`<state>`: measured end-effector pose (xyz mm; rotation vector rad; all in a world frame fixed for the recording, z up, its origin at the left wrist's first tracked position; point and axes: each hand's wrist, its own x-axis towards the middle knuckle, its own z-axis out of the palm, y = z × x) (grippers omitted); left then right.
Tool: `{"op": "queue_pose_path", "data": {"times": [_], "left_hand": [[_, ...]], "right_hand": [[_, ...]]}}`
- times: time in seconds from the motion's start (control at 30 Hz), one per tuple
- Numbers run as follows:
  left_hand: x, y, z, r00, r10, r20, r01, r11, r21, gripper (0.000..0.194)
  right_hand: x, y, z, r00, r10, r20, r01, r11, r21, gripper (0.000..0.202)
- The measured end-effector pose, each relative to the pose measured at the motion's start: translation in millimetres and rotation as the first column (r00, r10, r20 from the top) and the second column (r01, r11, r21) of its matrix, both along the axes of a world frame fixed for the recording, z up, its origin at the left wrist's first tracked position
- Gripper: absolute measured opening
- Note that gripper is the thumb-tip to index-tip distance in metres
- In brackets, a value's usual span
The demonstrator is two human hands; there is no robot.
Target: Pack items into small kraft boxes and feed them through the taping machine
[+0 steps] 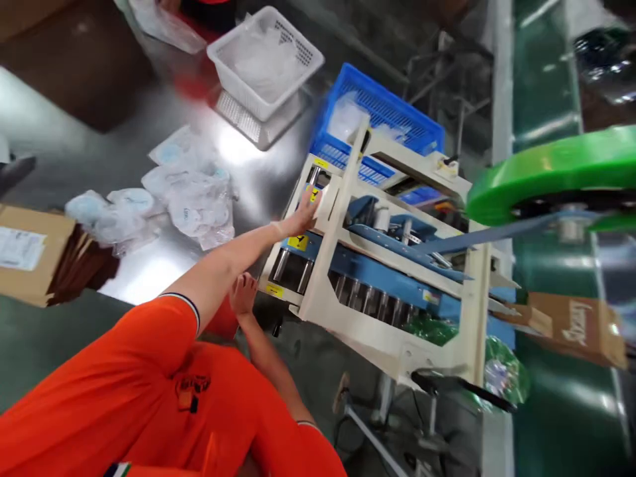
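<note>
My left hand [302,215] reaches across to the near end of a carton-sealing machine [335,285] with a cream frame, blue side plates and metal rollers. Its fingers lie stretched over the frame beside a yellow warning label [298,242], with nothing visible in its grip. Lower down, my right hand [243,293] hangs between the steel table and the machine's front corner. Its fingers are loosely bent and a little apart, and I see nothing in them. Several clear bags with pale blue-white contents [193,205] lie on the table near my left forearm.
A white basket [265,63] and a blue crate [377,99] hold clear plastic. An opened carton [37,252] sits left. A green tape roll [551,175] juts in at right. Beyond runs a green conveyor [551,404] with a brown carton [576,328].
</note>
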<state>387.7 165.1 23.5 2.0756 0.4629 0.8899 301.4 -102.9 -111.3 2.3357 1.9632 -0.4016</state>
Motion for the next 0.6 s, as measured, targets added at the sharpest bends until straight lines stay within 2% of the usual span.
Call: {"op": "queue_pose_path", "data": {"times": [0.03, 0.1, 0.17, 0.2, 0.23, 0.27, 0.3, 0.33, 0.37, 0.4, 0.43, 0.47, 0.5, 0.6], "left_hand": [[-17, -14, -0.3, 0.999, 0.044, 0.010, -0.044, 0.999, -0.001, 0.106], [-79, -46, -4.2, 0.988, 0.149, 0.044, -0.150, 0.989, 0.019, 0.085], [-170, -86, -10.1, 0.955, 0.294, 0.020, -0.295, 0.955, 0.020, 0.076], [-220, -109, -12.8, 0.907, 0.419, -0.038, -0.419, 0.908, 0.000, 0.071], [-270, -132, -15.1, 0.814, 0.569, -0.119, -0.576, 0.817, -0.031, 0.066], [-318, -155, -16.9, 0.671, 0.712, -0.208, -0.734, 0.677, -0.051, 0.062], [-364, -176, -18.5, 0.496, 0.819, -0.290, -0.862, 0.503, -0.054, 0.058], [-404, -195, -19.8, 0.312, 0.876, -0.367, -0.947, 0.317, -0.047, 0.058], [-439, -211, -21.1, 0.134, 0.890, -0.436, -0.991, 0.129, -0.042, 0.061], [-468, -224, -22.4, -0.013, 0.863, -0.505, -0.998, -0.042, -0.047, 0.064], [-491, -233, -23.9, -0.103, 0.817, -0.568, -0.984, -0.166, -0.061, 0.065], [-508, -240, -25.9, -0.142, 0.772, -0.619, -0.965, -0.246, -0.085, 0.062], [-520, -244, -28.6, -0.141, 0.740, -0.657, -0.951, -0.285, -0.117, 0.055], [-532, -244, -39.8, -0.045, 0.728, -0.684, -0.938, -0.266, -0.222, 0.031]], "right_hand": [[2, 0, 4.2, 1.000, -0.005, -0.002, 0.005, 1.000, 0.001, 0.046], [3, 7, 13.1, 0.999, -0.025, -0.021, 0.026, 0.999, 0.030, 0.046], [-6, 25, 24.3, 0.997, 0.006, -0.081, 0.001, 0.997, 0.083, 0.043], [-16, 40, 31.5, 0.990, 0.063, -0.126, -0.048, 0.992, 0.118, 0.043], [-33, 57, 40.0, 0.974, 0.149, -0.172, -0.122, 0.980, 0.156, 0.044], [-55, 77, 49.8, 0.943, 0.255, -0.213, -0.216, 0.957, 0.191, 0.045], [-82, 99, 60.6, 0.897, 0.370, -0.244, -0.319, 0.921, 0.223, 0.045], [-114, 121, 72.0, 0.843, 0.470, -0.260, -0.414, 0.877, 0.244, 0.045], [-149, 143, 83.5, 0.792, 0.549, -0.266, -0.492, 0.833, 0.254, 0.045], [-185, 164, 94.6, 0.750, 0.608, -0.260, -0.552, 0.792, 0.260, 0.045], [-220, 183, 104.6, 0.720, 0.649, -0.244, -0.596, 0.759, 0.261, 0.046], [-253, 199, 113.1, 0.701, 0.677, -0.223, -0.629, 0.735, 0.253, 0.047], [-284, 212, 119.9, 0.691, 0.694, -0.203, -0.654, 0.720, 0.234, 0.047], [-348, 229, 128.1, 0.698, 0.697, -0.165, -0.694, 0.715, 0.085, 0.042]]}}
